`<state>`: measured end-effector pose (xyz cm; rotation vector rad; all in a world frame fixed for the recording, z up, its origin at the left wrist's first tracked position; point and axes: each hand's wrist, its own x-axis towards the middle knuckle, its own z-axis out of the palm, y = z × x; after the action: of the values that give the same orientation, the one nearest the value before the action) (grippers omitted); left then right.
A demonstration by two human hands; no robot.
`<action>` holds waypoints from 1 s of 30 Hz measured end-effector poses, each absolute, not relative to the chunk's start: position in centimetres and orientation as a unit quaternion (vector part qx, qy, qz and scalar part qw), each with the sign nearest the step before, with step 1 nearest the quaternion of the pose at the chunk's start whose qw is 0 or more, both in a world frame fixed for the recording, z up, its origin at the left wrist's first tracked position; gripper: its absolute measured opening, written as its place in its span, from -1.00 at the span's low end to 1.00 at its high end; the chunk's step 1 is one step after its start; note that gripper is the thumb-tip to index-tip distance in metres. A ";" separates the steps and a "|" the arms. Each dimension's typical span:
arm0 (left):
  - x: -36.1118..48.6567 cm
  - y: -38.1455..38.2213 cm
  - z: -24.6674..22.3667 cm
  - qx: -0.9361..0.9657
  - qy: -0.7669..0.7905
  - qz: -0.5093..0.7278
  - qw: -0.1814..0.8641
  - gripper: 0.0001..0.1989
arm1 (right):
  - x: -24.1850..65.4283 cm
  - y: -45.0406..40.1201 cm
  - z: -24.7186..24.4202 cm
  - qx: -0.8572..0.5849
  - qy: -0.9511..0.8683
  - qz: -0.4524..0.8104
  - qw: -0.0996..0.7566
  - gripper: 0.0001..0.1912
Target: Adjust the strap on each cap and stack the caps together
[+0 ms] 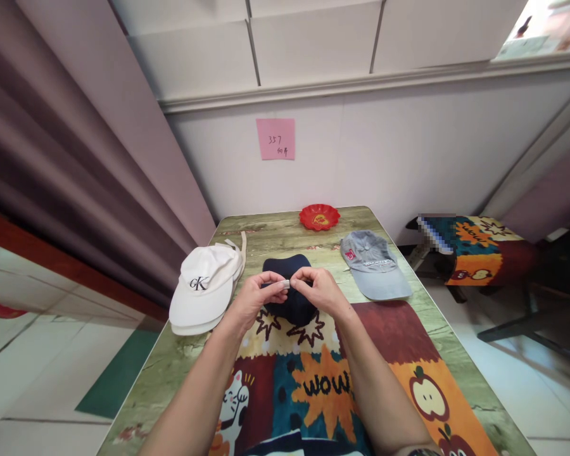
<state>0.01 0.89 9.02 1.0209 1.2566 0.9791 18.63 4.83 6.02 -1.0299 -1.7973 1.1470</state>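
Note:
A dark navy cap (289,265) sits in the middle of the table, its brim pointing away from me. Over it, my left hand (258,296) pinches a small silver buckle (286,284) on the cap's back strap. My right hand (322,291) is closed in a pinch at the other side of the buckle, on the strap; fingers partly hide the strap. To the left lie white caps (208,269), apparently stacked, the upper one lettered "CK", with straps sticking up behind. On the right rests a grey cap (370,256) with a red patch.
A patterned mat (313,380) covers the near part of the green wood-look table (152,396). At its far edge stands a red scalloped dish (320,216). A pink note (275,139) is on the wall behind. A curtain (99,158) hangs at left, and a mat-covered stool (479,250) stands right.

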 end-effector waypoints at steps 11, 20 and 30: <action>-0.5 1.0 9.1 0.429 0.551 0.417 0.582 -0.70 | 21.0 6.3 5.4 -0.380 -0.690 0.486 0.379 -0.67; -0.7 0.9 9.1 0.453 0.551 0.394 0.580 -0.70 | 20.3 5.7 5.3 -0.394 -0.706 0.484 0.335 -0.84; -1.2 1.0 9.5 0.474 0.563 0.378 0.562 -0.69 | 19.6 5.1 6.0 -0.371 -0.739 0.462 0.320 -0.78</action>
<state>-1.23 1.01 9.54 1.1170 1.3248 0.8893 19.61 5.14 6.01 -0.9756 -1.9415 1.2145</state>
